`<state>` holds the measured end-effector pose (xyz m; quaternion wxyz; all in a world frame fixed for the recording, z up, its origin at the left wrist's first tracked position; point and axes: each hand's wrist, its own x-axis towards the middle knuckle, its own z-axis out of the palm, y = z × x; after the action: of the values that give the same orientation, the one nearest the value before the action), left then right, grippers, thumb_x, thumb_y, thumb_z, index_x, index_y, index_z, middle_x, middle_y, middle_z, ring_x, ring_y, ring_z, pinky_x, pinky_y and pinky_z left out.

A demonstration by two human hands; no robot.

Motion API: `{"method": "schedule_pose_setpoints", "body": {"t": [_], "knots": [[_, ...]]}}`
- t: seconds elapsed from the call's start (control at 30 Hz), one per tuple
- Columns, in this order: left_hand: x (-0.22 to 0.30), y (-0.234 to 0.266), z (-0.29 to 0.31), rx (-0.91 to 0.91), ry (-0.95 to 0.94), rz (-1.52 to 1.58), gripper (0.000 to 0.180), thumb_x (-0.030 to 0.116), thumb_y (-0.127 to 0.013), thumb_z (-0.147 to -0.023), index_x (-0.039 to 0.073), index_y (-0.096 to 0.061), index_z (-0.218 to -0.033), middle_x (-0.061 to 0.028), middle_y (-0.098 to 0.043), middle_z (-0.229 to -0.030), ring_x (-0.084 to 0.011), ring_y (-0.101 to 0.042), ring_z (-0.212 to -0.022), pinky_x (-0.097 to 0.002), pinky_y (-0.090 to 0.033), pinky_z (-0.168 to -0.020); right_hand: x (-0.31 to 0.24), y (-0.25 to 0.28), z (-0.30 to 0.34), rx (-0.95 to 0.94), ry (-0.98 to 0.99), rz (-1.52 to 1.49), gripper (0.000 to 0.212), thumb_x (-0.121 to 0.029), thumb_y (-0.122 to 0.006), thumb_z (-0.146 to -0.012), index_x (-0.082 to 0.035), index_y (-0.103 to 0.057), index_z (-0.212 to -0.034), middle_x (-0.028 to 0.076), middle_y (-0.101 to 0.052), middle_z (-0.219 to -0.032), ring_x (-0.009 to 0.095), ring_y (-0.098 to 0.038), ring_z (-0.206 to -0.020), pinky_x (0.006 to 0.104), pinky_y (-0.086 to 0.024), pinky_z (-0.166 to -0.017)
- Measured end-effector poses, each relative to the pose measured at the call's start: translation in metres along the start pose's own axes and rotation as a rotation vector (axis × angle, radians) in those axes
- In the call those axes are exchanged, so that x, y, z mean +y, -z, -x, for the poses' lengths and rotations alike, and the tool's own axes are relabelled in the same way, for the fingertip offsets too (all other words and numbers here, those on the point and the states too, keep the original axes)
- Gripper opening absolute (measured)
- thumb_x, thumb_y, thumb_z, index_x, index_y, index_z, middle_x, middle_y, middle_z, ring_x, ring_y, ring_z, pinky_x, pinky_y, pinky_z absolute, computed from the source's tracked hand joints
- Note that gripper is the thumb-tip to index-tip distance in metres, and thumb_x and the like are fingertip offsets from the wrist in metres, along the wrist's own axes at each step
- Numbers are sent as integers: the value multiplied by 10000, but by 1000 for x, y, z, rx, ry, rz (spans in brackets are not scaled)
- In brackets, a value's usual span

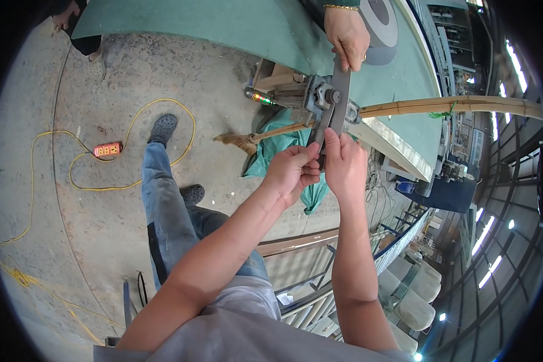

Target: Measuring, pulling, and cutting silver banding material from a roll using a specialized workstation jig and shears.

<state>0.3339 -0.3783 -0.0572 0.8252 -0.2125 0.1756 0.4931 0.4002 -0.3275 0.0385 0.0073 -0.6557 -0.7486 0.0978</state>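
Note:
A flat grey strip [342, 86] runs past a metal fixture with a round knob [330, 96] at the edge of the green-topped table [235, 27]. My left hand [291, 172] pinches the strip's near end, fingers curled under it. Beside it, my right hand [345, 158] grips the same end with the thumb laid along the top. At the far end, another person's hand [347, 37], with a gold bracelet at the wrist, holds the strip. A wide grey roll [381, 27] lies next to that hand. Whether strip and roll are joined is hidden.
A bamboo pole [452, 106] extends right from the fixture. Below the table are a straw broom [238, 142] and green sheeting [265, 158]. A yellow cord [190, 123] with an orange socket block [107, 149] lies on the floor. Another person stands far left.

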Motion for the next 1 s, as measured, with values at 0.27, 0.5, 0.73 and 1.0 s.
{"method": "schedule_pose_setpoints", "body": {"t": [0.27, 0.5, 0.73, 1.0], "knots": [[-21, 16, 11, -50, -112, 80, 188, 201, -688, -866, 78, -585, -768, -21, -597, -651, -117, -569, -531, -250, -470, -486, 16, -16, 27, -15, -7, -101, 424, -302, -507, -963, 5, -560, -675, 112, -528, -499, 207, -523, -450, 335, -399, -468], [-16, 35, 10, -250, 6, 44, 191, 249, -630, -908, 67, -596, -858, -28, -612, -727, -124, -597, -629, -268, -492, -568, 15, -13, 31, -46, -26, -89, 418, -296, -498, -969, 6, -567, -690, 84, -508, -483, 165, -488, -441, 315, -386, -453], [7, 17, 1, -212, -38, -311, 227, 293, -571, -946, 72, -626, -949, -6, -619, -821, -92, -579, -688, -245, -490, -633, 4, -3, 27, -116, -14, -77, 390, -255, -522, -951, 21, -552, -677, 91, -509, -489, 218, -507, -476, 348, -471, -713], [-3, 27, -14, -349, -47, -114, 189, 243, -555, -955, 90, -594, -850, 10, -578, -737, -83, -547, -613, -226, -440, -556, -1, -4, 29, -44, 52, -74, 380, -265, -542, -926, 35, -553, -693, 233, -559, -625, 418, -571, -605, 455, -434, -543]]}}
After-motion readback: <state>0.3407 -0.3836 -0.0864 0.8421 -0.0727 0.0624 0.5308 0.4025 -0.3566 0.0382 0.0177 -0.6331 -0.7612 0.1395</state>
